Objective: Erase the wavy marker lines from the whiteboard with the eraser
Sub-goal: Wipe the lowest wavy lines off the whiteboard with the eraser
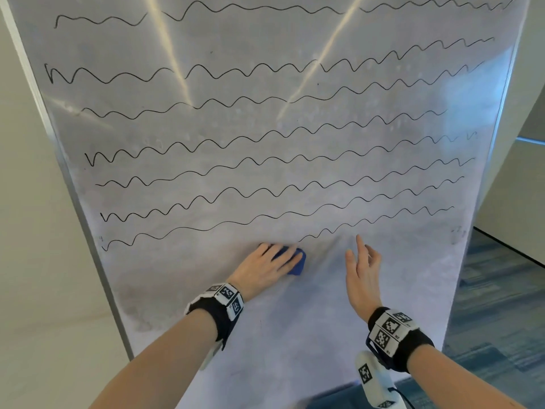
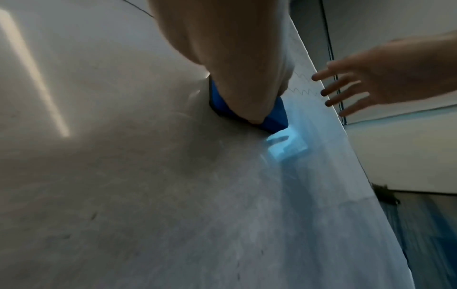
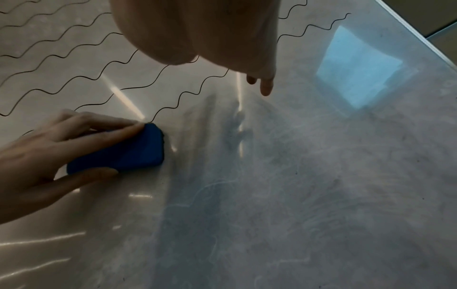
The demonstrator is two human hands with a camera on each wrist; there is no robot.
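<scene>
We've barely begun: our left hand (image 1: 267, 262) grips the blue eraser (image 1: 296, 265), pressed low on the whiteboard (image 1: 295, 320) at the bottom wavy line's (image 1: 177, 230) gap. Right hand (image 1: 364, 271) hovers relaxed, empty. Every higher line awaits.

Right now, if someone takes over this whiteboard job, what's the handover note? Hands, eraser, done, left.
Left hand: grips the blue eraser and presses it flat on the whiteboard, low centre, just under the lowest lines.
Right hand: holds nothing, fingers extended, beside the eraser near the board; contact cannot be confirmed.
Done: the lower part of the board is wiped, with grey smudges and faint ghost traces. The lowest partial line now starts just above the eraser.
Left: all the wavy lines above, from the eraser up to the top edge, are untouched. Work upward row by row.
</scene>
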